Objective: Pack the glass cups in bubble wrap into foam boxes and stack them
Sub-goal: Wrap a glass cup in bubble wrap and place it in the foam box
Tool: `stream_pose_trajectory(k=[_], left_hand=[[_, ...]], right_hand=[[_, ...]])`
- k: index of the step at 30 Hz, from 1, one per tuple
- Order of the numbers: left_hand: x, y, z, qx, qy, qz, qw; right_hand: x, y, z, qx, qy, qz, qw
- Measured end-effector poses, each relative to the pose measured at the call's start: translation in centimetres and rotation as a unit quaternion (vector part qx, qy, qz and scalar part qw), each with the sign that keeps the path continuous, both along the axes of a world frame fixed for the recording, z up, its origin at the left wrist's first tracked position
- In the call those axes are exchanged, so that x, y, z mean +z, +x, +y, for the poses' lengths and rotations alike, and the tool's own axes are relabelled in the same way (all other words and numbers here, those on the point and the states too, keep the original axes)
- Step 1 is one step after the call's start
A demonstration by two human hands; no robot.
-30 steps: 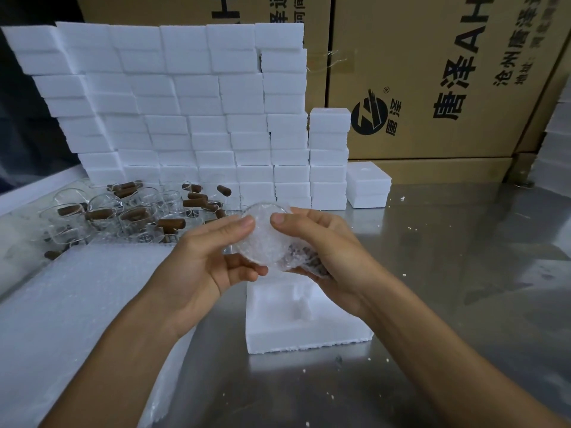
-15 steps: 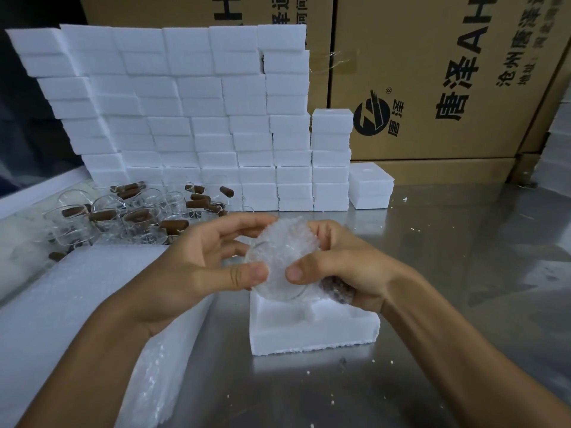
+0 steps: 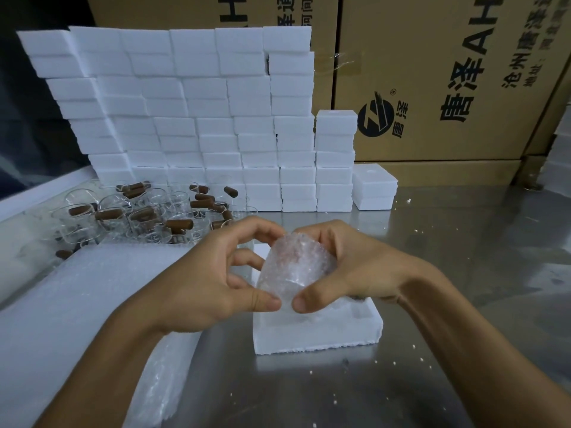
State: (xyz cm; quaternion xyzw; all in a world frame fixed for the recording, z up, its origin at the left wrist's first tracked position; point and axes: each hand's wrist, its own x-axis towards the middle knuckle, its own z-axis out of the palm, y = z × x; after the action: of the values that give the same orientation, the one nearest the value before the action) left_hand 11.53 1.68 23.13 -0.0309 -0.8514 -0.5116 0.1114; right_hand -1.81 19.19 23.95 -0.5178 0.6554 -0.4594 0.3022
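One head-worn wide-angle view looks forward and down, close over the steel table [image 3: 463,273], facing stacked cartons [image 3: 432,72].

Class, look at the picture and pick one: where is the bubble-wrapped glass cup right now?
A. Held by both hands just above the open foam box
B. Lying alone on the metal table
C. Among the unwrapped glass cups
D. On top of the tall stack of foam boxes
A: the left hand and right hand both grip the bubble-wrapped glass cup over the open foam box.
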Motion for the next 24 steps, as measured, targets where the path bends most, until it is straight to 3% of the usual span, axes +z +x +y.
stream_pose_trajectory(k=[4, 13, 17, 24], left_hand=[[-0.4, -0.5, 0.2, 0.083, -0.143, 0.024, 0.986], [-1.2, -0.9, -0.2, 0.122, -0.224, 0.132, 0.958], [-1.3, -0.8, -0.6, 0.158, -0.209, 0.181, 0.948], [-1.7, -1.1, -0.9, 0.174, -0.139, 0.213, 0.951]], right_hand=[[-0.4, 0.7, -0.9, -0.081, -0.011, 0.118, 0.99], [-0.6, 0.6, -1.1, -0.116, -0.015, 0.248, 0.962], [-0.9, -0.2, -1.1, -0.116, -0.016, 0.296, 0.948], [-1.1, -0.7, -1.0, -0.17, -0.094, 0.301, 0.934]])
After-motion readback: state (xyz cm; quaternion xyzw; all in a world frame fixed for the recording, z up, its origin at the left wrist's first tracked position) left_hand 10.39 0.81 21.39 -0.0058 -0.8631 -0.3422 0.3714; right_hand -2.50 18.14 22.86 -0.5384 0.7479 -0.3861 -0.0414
